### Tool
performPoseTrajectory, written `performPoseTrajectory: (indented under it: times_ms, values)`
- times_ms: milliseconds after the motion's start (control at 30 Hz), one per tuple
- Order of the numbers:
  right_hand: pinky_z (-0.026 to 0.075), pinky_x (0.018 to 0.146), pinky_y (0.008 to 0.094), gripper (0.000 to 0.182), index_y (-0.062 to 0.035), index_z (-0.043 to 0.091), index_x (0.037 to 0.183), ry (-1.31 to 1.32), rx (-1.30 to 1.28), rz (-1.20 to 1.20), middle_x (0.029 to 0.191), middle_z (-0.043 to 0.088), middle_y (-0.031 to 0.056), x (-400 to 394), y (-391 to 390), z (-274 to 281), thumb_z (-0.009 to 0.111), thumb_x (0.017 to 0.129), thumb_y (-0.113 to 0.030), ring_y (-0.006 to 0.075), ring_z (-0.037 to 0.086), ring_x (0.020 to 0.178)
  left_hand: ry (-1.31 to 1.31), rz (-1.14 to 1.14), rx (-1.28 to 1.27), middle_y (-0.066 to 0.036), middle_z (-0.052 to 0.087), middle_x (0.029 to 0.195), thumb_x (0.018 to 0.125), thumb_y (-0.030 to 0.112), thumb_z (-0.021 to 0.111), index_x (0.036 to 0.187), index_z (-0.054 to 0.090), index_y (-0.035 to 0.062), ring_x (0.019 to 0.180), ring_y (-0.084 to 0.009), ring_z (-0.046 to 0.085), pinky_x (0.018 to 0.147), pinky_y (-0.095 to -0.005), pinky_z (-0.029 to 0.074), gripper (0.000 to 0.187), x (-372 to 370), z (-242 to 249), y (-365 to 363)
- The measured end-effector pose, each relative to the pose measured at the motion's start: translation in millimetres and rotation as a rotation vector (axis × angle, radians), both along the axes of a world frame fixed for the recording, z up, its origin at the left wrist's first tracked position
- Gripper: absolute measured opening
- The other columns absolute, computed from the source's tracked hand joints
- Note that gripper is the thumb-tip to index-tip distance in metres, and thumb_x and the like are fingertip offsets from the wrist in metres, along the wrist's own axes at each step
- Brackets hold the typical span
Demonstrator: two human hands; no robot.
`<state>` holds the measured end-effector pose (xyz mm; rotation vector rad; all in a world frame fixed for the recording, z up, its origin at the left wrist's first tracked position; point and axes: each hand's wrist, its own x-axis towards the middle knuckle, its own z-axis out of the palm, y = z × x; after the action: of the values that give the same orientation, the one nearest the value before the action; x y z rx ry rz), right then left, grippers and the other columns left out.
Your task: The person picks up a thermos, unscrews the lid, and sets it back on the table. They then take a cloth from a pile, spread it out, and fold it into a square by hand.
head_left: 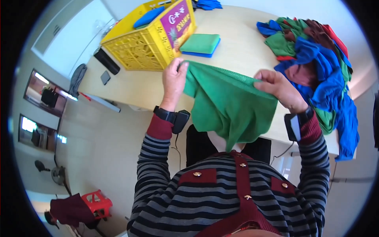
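Above the surface (237, 43) edge, the left hand (173, 79) and right hand (278, 87) each pinch a top corner of the green cloth (229, 104), whose hanging slack could slip free if either grip loosens.

Pale wooden table (130, 89) on a light grey floor (98, 158); far below its left edge, 1 red stool (98, 203).
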<state>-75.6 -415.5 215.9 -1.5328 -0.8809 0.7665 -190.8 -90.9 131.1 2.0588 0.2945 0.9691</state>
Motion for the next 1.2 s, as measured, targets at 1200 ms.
performPoseTrajectory:
  times_ms: [1200]
  values:
    - [0.039,0.069,0.0178,0.006,-0.0052,0.065,0.103,-0.992,0.09,-0.642,0.085,0.052,-0.0086,138,-205,-8,0.061,0.099,-0.009,0.0011,0.047,0.08,0.016,0.338,0.879,-0.017,0.06,0.09,0.096,0.022,0.063,0.097,0.059,0.0003,0.085,-0.0371,0.06,0.078,-0.0409,0.048,0.022,-13,126,135]
